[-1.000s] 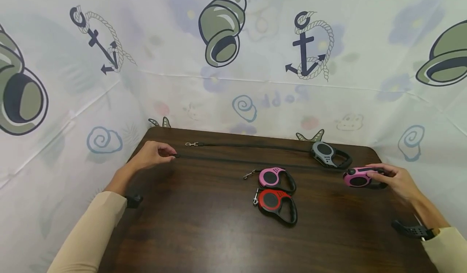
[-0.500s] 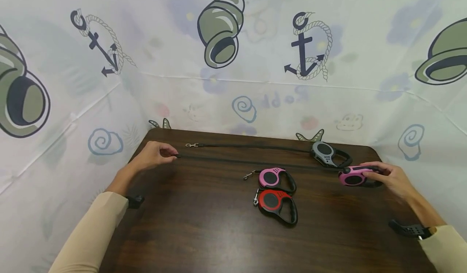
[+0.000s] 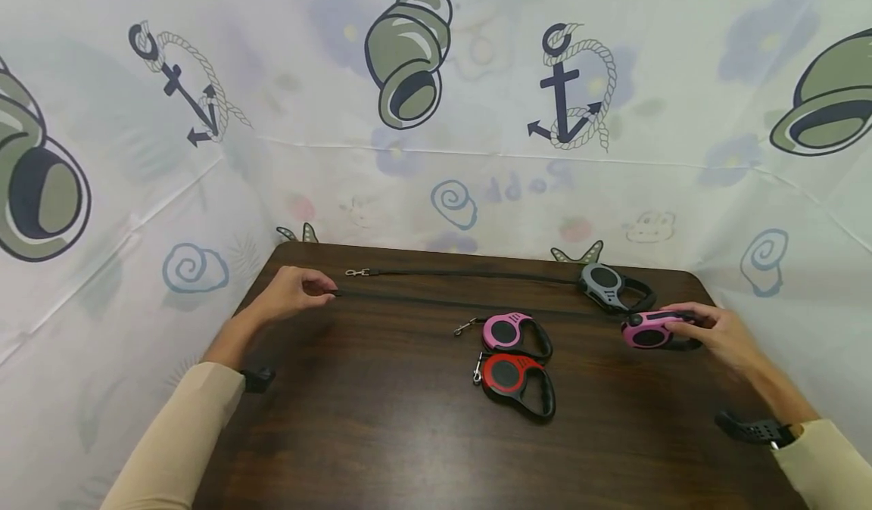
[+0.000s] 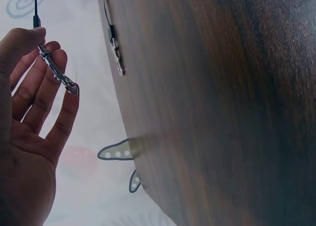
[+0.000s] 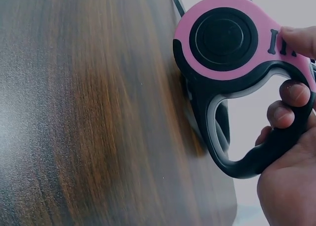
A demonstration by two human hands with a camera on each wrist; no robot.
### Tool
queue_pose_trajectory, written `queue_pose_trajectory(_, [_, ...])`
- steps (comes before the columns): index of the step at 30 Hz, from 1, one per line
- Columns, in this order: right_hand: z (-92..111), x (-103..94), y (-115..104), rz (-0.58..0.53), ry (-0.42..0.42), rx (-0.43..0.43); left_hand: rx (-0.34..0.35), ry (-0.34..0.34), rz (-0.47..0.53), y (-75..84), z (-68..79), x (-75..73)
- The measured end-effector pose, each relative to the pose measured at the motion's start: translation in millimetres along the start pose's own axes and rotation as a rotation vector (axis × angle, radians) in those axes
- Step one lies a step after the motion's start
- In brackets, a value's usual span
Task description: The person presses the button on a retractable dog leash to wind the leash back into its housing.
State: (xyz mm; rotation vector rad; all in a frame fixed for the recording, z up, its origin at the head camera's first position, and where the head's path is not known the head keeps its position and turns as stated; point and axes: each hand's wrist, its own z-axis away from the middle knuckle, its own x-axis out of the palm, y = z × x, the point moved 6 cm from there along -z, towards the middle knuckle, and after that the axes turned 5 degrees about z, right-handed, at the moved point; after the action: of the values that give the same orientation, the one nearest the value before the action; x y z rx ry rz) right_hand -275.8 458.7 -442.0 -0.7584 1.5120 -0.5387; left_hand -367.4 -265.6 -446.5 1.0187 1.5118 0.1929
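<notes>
Between thumb and fingers, my left hand pinches the end of a black leash strap. In the left wrist view its silver snap hook hangs along the fingers. The strap runs straight across to a pink and black retractable leash at the right. My right hand grips that leash's black handle, fingers curled through the loop and thumb on the pink casing. Just behind it lies a grey retractable leash, its strap drawn out leftward to a silver hook.
A second pink retractable leash lies mid-table, touching or nearly touching a red one in front. Both have short hooks at their left. A patterned cloth walls the dark wooden table at the back and sides.
My right hand has moved a little left with the held pink leash. My left hand has shifted slightly right, still pinching the strap end. The leashes on the table stay put.
</notes>
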Motion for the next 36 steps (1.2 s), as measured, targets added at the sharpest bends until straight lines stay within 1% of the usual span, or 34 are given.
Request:
queue_pose_trajectory(6, [-1,5.0,1,-0.021,0.0,0.02,-0.03,-0.002,0.012,-2.4,2.1,5.3])
queue_pose_trajectory(8, [0,6.5,1,-0.024,-0.001,0.023,-0.024,0.002,0.01,-1.6,2.2,6.7])
queue_pose_trajectory(13, [1,11.7,-1,-0.021,-0.011,0.01,0.018,0.019,0.007,2.4,2.9,9.9])
queue_pose_trajectory(19, [1,18.5,-3,-0.045,-0.023,0.019,0.019,0.013,0.003,3.2,2.9,14.6])
queue_pose_trajectory(24, [-1,20.8,-7,-0.028,-0.022,0.028,0.014,0.009,-0.016,6.1,0.5,16.3])
queue_pose_trajectory(31, [-1,23.8,-16,-0.032,-0.013,-0.008,0.048,0.015,-0.012,12.5,-1.9,18.0])
queue_pose_trajectory(36, [-1,27.5,-21,-0.029,-0.019,-0.027,0.049,0.001,0.001,19.6,-4.4,21.5])
